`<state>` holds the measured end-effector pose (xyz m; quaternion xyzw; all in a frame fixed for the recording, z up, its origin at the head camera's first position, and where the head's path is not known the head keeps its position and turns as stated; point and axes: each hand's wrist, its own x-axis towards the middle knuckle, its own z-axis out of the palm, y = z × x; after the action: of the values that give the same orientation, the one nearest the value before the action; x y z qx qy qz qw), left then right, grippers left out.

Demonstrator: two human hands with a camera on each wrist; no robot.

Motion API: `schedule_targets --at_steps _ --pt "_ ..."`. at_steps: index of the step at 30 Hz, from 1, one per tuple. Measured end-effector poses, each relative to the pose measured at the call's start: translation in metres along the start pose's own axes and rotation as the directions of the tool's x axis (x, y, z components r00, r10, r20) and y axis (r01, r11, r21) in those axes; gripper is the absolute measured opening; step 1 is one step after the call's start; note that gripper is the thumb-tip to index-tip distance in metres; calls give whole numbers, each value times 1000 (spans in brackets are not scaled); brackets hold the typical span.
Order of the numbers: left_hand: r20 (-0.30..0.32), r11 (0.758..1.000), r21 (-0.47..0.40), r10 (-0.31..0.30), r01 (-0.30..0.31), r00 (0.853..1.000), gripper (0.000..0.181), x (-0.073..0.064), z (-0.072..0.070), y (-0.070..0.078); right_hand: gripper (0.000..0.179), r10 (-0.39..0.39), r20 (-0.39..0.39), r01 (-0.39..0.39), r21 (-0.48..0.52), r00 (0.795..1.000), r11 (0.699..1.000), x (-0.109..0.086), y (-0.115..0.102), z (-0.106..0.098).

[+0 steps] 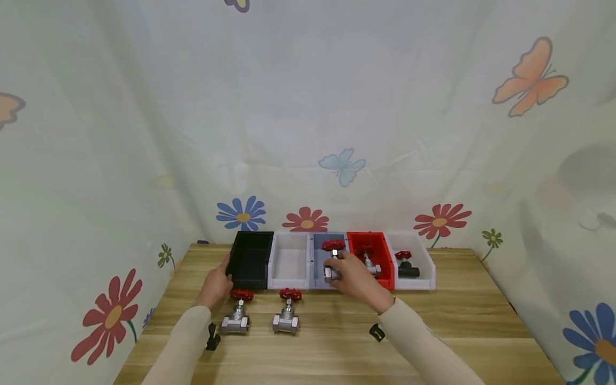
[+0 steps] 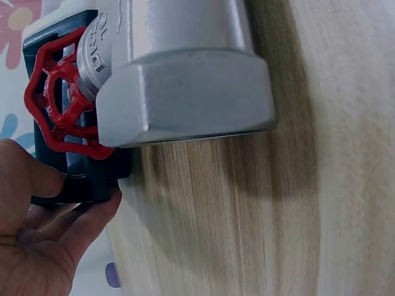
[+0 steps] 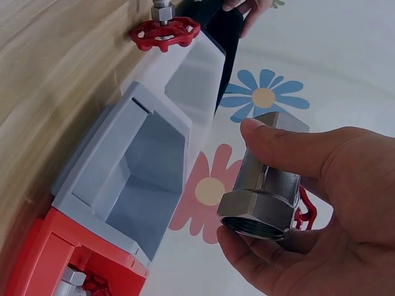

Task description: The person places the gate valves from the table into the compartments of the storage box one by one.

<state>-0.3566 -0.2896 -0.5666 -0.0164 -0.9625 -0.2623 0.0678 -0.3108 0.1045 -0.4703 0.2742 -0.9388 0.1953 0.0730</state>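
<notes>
My right hand (image 1: 358, 280) grips a silver gate valve (image 3: 262, 185) with a red handwheel, thumb on one side of the body and fingers on the other. In the head view this valve overlaps the grey bin (image 3: 92, 163), its handwheel up. My left hand (image 1: 215, 284) pinches the left wall of the black bin (image 1: 250, 267), with the thumb at the inner side and the fingers outside. Just in front of that bin stands a second gate valve (image 1: 236, 322), large in the left wrist view. To its right stands a third gate valve (image 1: 286, 321).
The bins stand in a row along the back of the wooden table (image 1: 327, 353). A white bin (image 1: 290, 262) sits between black and grey. The red bin (image 1: 389, 256) holds a silver valve (image 1: 369, 264); the rightmost white bin (image 1: 427, 267) holds a black valve (image 1: 409, 271) with a red handwheel.
</notes>
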Motion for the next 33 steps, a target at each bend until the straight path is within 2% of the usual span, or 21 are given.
schedule_targets --at_steps 6,17,26,33 --pt "8 1000 6 11 -11 1000 69 1 1 -5 43 0 -27 0 14 1000 1000 11 2 0" --pt "-6 1000 -1 27 -27 1000 69 3 5 -8 47 138 -21 -138 27 990 990 28 10 -1" --pt "10 1000 5 16 -16 1000 68 5 7 -9 47 151 -20 -151 33 988 988 40 16 1" --pt "26 1000 -14 2 -2 1000 69 5 6 -10 46 179 10 -180 30 984 983 50 21 6"
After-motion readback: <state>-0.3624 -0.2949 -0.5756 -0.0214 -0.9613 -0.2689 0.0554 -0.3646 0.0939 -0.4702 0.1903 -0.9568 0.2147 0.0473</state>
